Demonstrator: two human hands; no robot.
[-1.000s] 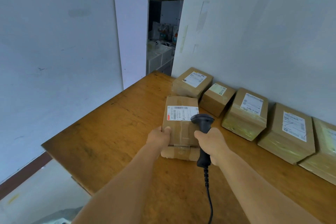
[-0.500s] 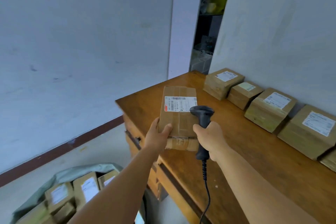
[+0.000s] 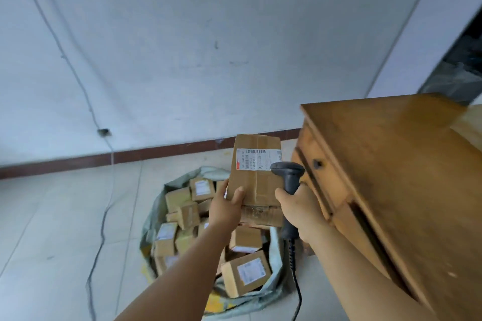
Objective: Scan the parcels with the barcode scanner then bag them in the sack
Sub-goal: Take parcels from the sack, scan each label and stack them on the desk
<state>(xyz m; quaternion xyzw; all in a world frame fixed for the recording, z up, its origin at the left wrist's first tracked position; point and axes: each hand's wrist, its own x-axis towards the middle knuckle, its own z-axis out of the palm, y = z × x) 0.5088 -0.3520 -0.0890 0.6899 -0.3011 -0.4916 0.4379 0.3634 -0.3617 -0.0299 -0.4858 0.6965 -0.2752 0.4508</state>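
Observation:
My left hand (image 3: pixel 226 207) grips the near left corner of a flat cardboard parcel (image 3: pixel 257 180) with a white barcode label on top. The parcel is held in the air above the open grey sack (image 3: pixel 273 292) on the floor, which holds several labelled cardboard parcels (image 3: pixel 245 273). My right hand (image 3: pixel 300 212) grips the handle of the black barcode scanner (image 3: pixel 288 174). The scanner's head sits just right of the parcel's label, and its cable hangs down toward the floor.
A wooden desk (image 3: pixel 391 164) with drawers stands at the right, its corner close to the scanner. A dark cable (image 3: pixel 100 229) runs down the white wall and across the tiled floor at the left. A dark doorway shows at the far right.
The parcel has been lifted off the desk and carried left, out over the sack. My view has swung left and down, so the row of parcels on the desk is out of sight.

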